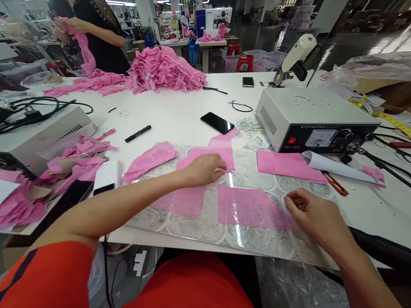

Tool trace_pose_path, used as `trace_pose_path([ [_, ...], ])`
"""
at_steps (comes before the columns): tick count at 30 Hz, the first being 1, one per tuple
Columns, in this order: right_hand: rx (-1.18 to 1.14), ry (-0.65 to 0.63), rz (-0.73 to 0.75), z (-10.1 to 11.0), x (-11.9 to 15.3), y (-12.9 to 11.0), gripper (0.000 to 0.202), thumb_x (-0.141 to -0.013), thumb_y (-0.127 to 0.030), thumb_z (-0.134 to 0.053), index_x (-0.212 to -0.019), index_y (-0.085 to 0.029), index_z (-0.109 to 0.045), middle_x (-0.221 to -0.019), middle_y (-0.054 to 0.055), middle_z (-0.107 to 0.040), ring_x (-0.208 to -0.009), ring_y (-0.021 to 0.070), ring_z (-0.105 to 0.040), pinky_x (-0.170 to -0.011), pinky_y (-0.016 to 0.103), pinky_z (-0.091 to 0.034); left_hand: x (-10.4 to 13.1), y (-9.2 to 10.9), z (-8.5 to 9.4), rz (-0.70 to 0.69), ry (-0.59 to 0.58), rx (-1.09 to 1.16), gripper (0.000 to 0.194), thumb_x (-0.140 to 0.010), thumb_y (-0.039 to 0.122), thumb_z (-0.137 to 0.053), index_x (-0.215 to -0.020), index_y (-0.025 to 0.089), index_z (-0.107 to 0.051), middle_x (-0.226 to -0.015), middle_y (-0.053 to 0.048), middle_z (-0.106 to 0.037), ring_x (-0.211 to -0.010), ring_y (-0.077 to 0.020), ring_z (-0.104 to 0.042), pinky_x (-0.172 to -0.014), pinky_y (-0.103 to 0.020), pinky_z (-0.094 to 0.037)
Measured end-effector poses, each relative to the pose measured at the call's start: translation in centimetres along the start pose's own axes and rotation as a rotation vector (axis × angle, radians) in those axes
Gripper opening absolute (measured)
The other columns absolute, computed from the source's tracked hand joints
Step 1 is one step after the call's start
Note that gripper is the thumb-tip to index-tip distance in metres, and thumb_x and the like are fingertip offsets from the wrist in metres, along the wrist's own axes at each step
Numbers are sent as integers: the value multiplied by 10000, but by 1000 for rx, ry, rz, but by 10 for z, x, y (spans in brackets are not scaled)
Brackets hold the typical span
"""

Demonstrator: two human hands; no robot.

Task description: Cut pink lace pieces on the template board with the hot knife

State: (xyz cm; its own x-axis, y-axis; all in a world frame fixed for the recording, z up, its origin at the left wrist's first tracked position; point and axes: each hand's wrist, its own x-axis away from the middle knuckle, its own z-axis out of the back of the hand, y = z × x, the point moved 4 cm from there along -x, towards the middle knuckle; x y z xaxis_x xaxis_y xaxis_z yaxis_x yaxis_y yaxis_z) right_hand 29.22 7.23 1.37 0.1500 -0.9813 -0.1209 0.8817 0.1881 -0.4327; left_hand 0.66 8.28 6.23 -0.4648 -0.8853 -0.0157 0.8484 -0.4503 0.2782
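Note:
My left hand (207,169) is over a pink fabric piece (193,156) near the back edge of a clear patterned mat (253,176); its fingers are curled together, and what they hold is too small to tell. At the right end of a flat pink piece (253,209) is my right hand (302,206), thumb and fingers bent close together, their grip unclear. More pink fabric (188,203) lies below my left forearm, and a rounded pink piece (152,160) sits to its left. A folded pink stack (288,165) rests at the mat's back right.
A metal control box (315,115) stands back right, near an orange cutter (335,184). A black phone (217,122) and a pen (138,133) lie behind the mat. Another box (31,140) is at left. Beyond a pink fabric heap (167,69), a person (93,30) holds pink cloth.

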Motion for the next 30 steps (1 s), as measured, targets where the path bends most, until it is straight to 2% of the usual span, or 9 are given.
trace_pose_path([
  [4,77,18,-70,5,-13,16,158,-808,-364,-577,-717,-260,-655,-701,72,-735,-598,249,-635,-533,351,-366,-51,-1,4,29,-43,10,174,-909,123,-601,-978,151,-758,-1035,-72,-753,-962,-213,-687,-804,-289,-520],
  [9,16,80,-33,15,-20,39,218,-820,-399,-550,-689,-262,-656,-653,42,-721,-583,229,-649,-542,335,-401,-107,26,-19,-63,-93,25,143,-902,115,-621,-930,168,-751,-1057,-66,-741,-987,-208,-688,-814,-278,-537],
  [11,8,91,-49,19,-25,45,230,-815,-407,-534,-681,-265,-657,-635,16,-715,-576,214,-648,-549,323,-413,-128,35,-30,-98,-116,34,113,-934,161,-643,-1001,159,-733,-1124,-76,-717,-1048,-219,-676,-879,-317,-555],
  [14,4,74,-85,22,-31,48,220,-806,-389,-540,-664,-265,-654,-620,5,-710,-575,201,-650,-548,309,-414,-153,39,-46,-121,-184,55,286,-989,321,-660,-1219,151,-653,-1257,-101,-652,-1101,-233,-659,-939,-425,-576],
  [16,7,76,-90,24,-35,48,217,-809,-368,-543,-650,-264,-646,-618,6,-708,-570,191,-643,-541,300,-404,-163,37,-54,-125,-240,80,367,-1004,380,-645,-1297,162,-608,-1296,-105,-629,-1110,-235,-656,-941,-454,-582],
  [18,11,85,-85,25,-38,47,225,-819,-359,-538,-641,-261,-634,-613,7,-702,-556,181,-627,-540,297,-392,-169,31,-60,-118,-280,116,370,-1006,380,-641,-1305,166,-607,-1302,-106,-627,-1112,-237,-656,-941,-449,-583],
  [24,39,91,-44,17,-50,40,223,-840,-340,-522,-676,-244,-640,-648,16,-704,-576,180,-596,-554,301,-357,-175,14,-68,-69,-310,246,381,-997,388,-652,-1298,157,-614,-1302,-98,-628,-1117,-253,-655,-935,-447,-585],
  [27,60,92,5,6,-58,31,205,-846,-310,-528,-782,-239,-709,-735,35,-735,-659,193,-631,-590,306,-380,-178,11,-70,-57,-317,300,380,-997,388,-652,-1296,158,-616,-1302,-97,-629,-1116,-253,-655,-934,-446,-585],
  [30,93,124,49,-5,-67,22,244,-849,-280,-543,-971,-229,-748,-941,79,-769,-814,226,-671,-667,328,-436,-180,9,-69,-61,-326,333,381,-995,387,-654,-1297,157,-616,-1304,-98,-628,-1116,-253,-655,-932,-445,-586],
])
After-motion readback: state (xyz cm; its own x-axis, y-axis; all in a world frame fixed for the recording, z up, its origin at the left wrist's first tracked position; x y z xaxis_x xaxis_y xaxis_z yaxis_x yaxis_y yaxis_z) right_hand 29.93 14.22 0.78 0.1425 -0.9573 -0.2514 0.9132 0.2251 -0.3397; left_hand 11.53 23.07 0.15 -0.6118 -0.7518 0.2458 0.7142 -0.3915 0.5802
